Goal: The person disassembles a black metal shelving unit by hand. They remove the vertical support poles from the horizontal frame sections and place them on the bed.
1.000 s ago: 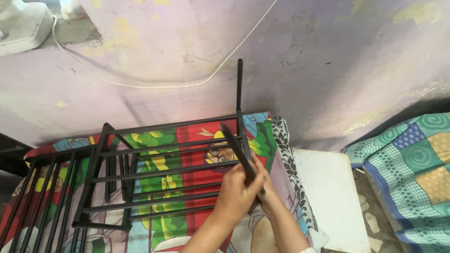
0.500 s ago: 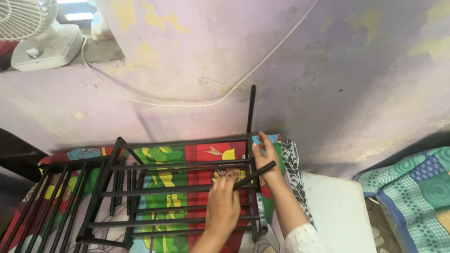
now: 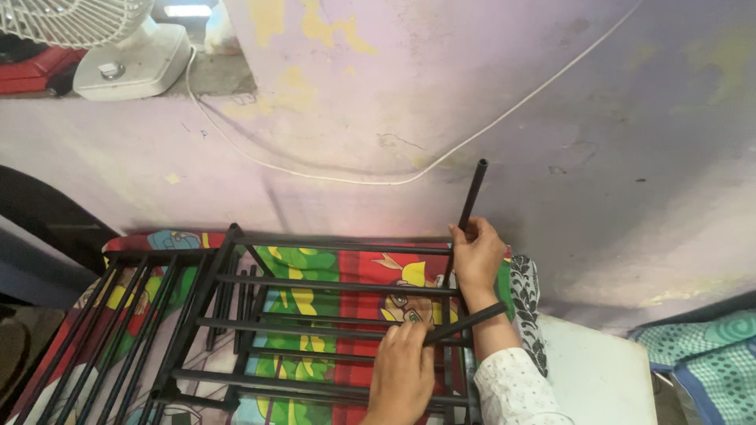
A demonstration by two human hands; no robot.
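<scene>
A black metal rack (image 3: 315, 285) with several horizontal bars lies on a bright printed cloth (image 3: 315, 267). My right hand (image 3: 476, 256) grips the upright black tube (image 3: 470, 201) at the rack's far right corner, next to the wall. My left hand (image 3: 404, 374) holds a loose short black tube (image 3: 463, 323), which points up and to the right across my right wrist. A ring shows on a left finger.
A stained lilac wall (image 3: 441, 94) stands right behind the rack, with a white cable (image 3: 315, 169) draped along it. A white fan (image 3: 118, 39) sits on the ledge at top left. A white board (image 3: 602, 370) and a patterned green quilt (image 3: 709, 354) lie to the right.
My right hand moved up from the rack's corner joint onto the upright tube. The left hand and loose tube stayed at the near right bars. The view tilted up and shifted.
</scene>
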